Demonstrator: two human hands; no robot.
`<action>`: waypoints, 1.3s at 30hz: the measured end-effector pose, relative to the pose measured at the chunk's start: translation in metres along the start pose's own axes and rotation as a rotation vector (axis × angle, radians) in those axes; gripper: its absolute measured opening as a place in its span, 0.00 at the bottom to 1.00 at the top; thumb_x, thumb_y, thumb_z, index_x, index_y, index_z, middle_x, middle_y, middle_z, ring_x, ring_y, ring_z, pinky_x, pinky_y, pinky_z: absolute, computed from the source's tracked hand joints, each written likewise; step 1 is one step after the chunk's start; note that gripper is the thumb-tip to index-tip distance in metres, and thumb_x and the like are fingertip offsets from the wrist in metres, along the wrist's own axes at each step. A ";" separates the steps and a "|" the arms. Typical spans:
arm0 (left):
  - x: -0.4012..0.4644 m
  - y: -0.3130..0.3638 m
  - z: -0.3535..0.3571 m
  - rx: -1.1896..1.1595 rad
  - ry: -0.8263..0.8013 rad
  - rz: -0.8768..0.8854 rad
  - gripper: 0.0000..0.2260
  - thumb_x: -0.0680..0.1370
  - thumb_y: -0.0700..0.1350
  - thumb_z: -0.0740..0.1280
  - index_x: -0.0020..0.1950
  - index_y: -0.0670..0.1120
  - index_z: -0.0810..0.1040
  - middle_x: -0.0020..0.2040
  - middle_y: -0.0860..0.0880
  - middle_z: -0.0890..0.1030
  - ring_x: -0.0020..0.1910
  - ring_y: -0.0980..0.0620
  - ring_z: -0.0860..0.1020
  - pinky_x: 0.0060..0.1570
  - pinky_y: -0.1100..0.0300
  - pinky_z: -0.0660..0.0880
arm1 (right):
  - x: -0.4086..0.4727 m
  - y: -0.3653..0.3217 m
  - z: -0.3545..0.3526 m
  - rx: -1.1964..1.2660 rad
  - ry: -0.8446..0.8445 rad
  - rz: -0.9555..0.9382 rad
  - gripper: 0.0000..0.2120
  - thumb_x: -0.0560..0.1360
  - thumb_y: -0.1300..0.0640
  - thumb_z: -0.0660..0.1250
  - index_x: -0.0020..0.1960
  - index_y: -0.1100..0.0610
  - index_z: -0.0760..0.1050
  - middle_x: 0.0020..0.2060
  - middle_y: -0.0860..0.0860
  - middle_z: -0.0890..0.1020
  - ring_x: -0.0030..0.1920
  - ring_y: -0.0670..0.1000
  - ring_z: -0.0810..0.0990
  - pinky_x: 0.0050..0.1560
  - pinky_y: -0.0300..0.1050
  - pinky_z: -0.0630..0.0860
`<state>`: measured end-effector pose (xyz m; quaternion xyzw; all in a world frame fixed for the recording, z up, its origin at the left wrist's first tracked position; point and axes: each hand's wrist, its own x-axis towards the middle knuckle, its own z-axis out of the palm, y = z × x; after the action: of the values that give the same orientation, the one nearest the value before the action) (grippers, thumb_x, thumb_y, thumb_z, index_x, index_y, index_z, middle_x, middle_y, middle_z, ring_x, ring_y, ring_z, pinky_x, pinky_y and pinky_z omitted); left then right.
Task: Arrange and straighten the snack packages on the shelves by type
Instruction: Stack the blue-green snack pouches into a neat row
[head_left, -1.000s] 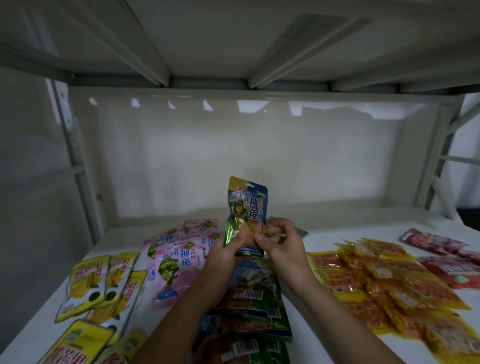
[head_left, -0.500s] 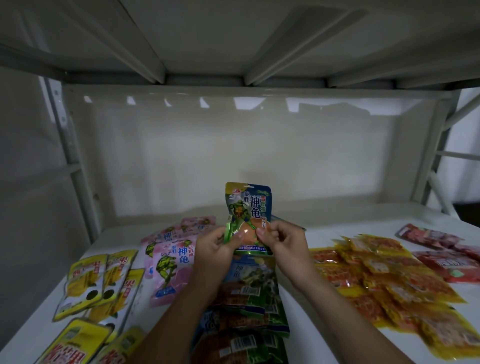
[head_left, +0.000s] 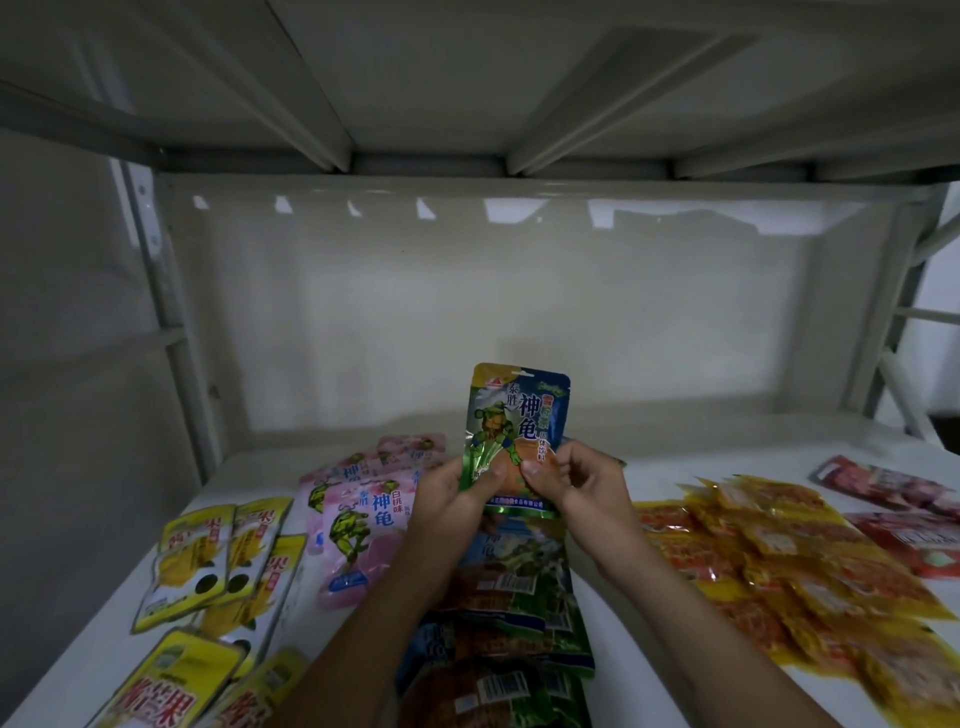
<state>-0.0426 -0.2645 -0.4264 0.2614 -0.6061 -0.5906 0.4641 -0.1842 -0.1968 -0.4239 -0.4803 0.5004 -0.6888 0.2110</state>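
Both hands hold 1 blue-green packet (head_left: 511, 431) upright above the shelf (head_left: 670, 467), its long axis vertical and its printed face toward the camera. The left hand (head_left: 452, 499) pinches the lower left corner, thumb on the front; the right hand (head_left: 574, 483) pinches the lower right, so each grip is closed on the packet's bottom edge and the rest of it stands free above the fingers. Directly below, toward the camera, lies the row of blue-green packets (head_left: 514, 597), flat and running front to back. That row is the matching type, so the packet probably has to tip from vertical to flat and go down at the row's far end. The pink packets (head_left: 363, 514) lie just left, the orange packets (head_left: 769, 561) well to the right; both hands are equally near the row.
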 end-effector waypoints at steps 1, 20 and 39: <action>0.000 0.000 0.000 -0.006 -0.007 0.005 0.05 0.82 0.42 0.70 0.49 0.44 0.85 0.40 0.48 0.87 0.33 0.54 0.82 0.32 0.62 0.77 | -0.001 -0.001 0.000 0.006 -0.013 -0.002 0.16 0.77 0.65 0.74 0.35 0.59 0.71 0.29 0.49 0.72 0.33 0.47 0.69 0.34 0.37 0.69; 0.001 0.000 -0.004 0.118 0.012 0.122 0.04 0.81 0.41 0.71 0.51 0.46 0.86 0.47 0.48 0.89 0.48 0.49 0.87 0.52 0.52 0.83 | 0.005 0.014 0.003 -0.110 -0.009 -0.044 0.07 0.77 0.63 0.75 0.48 0.68 0.82 0.41 0.66 0.84 0.38 0.49 0.79 0.39 0.40 0.74; 0.000 -0.001 -0.003 0.049 -0.021 0.072 0.06 0.82 0.38 0.69 0.54 0.43 0.85 0.51 0.44 0.88 0.52 0.44 0.87 0.57 0.45 0.82 | 0.003 0.007 0.003 0.168 -0.057 0.083 0.08 0.78 0.63 0.73 0.55 0.64 0.84 0.45 0.54 0.89 0.44 0.49 0.88 0.42 0.38 0.81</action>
<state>-0.0401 -0.2662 -0.4274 0.2447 -0.6343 -0.5611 0.4722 -0.1847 -0.2036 -0.4290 -0.4590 0.4543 -0.7050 0.2930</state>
